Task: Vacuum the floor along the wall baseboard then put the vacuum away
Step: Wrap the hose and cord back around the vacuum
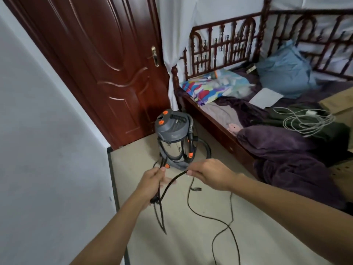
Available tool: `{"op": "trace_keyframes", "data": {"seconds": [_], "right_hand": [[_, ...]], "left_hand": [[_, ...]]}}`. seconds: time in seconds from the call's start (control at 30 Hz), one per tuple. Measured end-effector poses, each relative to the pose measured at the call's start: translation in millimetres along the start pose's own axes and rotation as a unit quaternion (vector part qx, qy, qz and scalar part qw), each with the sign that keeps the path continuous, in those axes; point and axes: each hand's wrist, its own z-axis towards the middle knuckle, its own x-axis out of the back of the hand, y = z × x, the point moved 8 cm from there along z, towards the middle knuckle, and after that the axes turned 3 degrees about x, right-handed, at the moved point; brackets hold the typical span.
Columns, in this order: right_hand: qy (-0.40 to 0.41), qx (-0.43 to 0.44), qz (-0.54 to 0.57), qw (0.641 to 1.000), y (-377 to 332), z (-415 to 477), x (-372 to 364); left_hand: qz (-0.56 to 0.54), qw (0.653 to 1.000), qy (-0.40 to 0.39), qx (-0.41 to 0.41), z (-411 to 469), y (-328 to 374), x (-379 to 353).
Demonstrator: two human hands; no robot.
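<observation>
Vacuum (pixel 174 138): grey canister type, orange knobs on the lid, shiny steel drum, black hose looped round the body. Stands upright on the floor (pixel 257 236) in the corner between the dark red door (pixel 107 60) and the foot of the bed (pixel 215 121).

Hard to make out: the lower front of the canister is partly covered by the raised cord and fingers, so its wheels and base are not clear. Where the power cord (pixel 193 205) joins the machine cannot be traced. A small dark piece lies on the floor just right of the cord near the hands; whether it is the plug cannot be told. The cord runs down and off the bottom edge of the view. Both forearms are cut off at the lower edge.

Position: vacuum sits beyond the hands, well apart from them, slightly left of centre. The black baseboard (pixel 113 180) runs along the white wall (pixel 47 131) at left.

Left hand (pixel 152 180): closed round a bundle of several cord loops, which hang down below the fist. Right hand (pixel 208 174): fingers pinched on a single run of the same cord, which arcs across to the left hand. Hands near each other, not touching.

Bed carries purple blankets (pixel 282 150), a blue pillow (pixel 284 73) and a coiled white cable (pixel 309 119).
</observation>
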Motion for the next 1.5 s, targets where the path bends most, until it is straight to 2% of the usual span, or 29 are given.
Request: {"op": "trace_keyframes", "data": {"seconds": [0.1,0.17,0.27,0.4,0.47,0.57,0.67,0.8,0.9,1.0,1.13,1.23,1.37,1.43,1.5], "right_hand": [[-0.001,-0.018,0.035,0.999,27.2,32.8,8.3],[-0.028,-0.037,0.041,0.998,51.9,45.9,1.1],[-0.051,-0.155,0.004,0.987,116.0,52.6,-13.0],[-0.081,-0.357,-0.019,0.931,227.0,13.5,-29.7],[-0.122,-0.431,-0.015,0.894,271.7,-16.2,-41.9],[-0.095,-0.508,0.058,0.854,303.0,-28.1,-49.3],[-0.048,-0.462,0.100,0.880,282.1,23.7,-37.0],[-0.022,-0.325,0.091,0.941,211.5,121.4,0.3],[-0.006,-0.228,0.076,0.971,157.4,184.6,25.4],[-0.053,-0.169,0.072,0.982,114.1,244.3,25.9],[-0.066,-0.204,0.205,0.955,99.4,303.8,10.2],[-0.028,-0.220,0.270,0.937,106.7,331.6,7.4],[0.063,-0.235,0.319,0.916,124.6,359.2,16.5],[0.073,-0.227,0.296,0.925,135.5,372.6,18.8],[0.050,-0.226,0.193,0.954,154.9,383.7,13.5]], "left_hand": [[-0.072,0.996,-0.025,0.042,22.8,7.4,-9.2],[-0.098,0.994,-0.007,0.045,37.5,17.0,0.1],[-0.107,0.993,0.037,0.030,58.3,34.0,33.3],[-0.122,0.986,0.113,0.031,81.6,38.7,101.7],[-0.117,0.984,0.132,0.030,91.5,34.2,130.5],[-0.067,0.989,0.133,0.021,111.0,26.9,152.9],[0.031,0.991,0.130,0.002,138.3,24.8,162.4],[0.127,0.981,0.149,-0.005,183.3,21.1,193.6],[0.109,0.983,0.150,0.018,225.1,15.1,225.3],[0.044,0.993,0.108,0.012,263.1,24.4,237.6],[0.010,0.999,0.021,-0.039,301.6,61.6,221.3],[-0.015,0.997,-0.033,-0.063,319.8,91.1,205.3],[-0.047,0.991,-0.105,-0.066,338.1,114.3,188.6],[-0.044,0.986,-0.148,-0.056,345.3,118.6,182.1],[-0.003,0.982,-0.180,-0.049,355.5,122.8,180.2]]}}
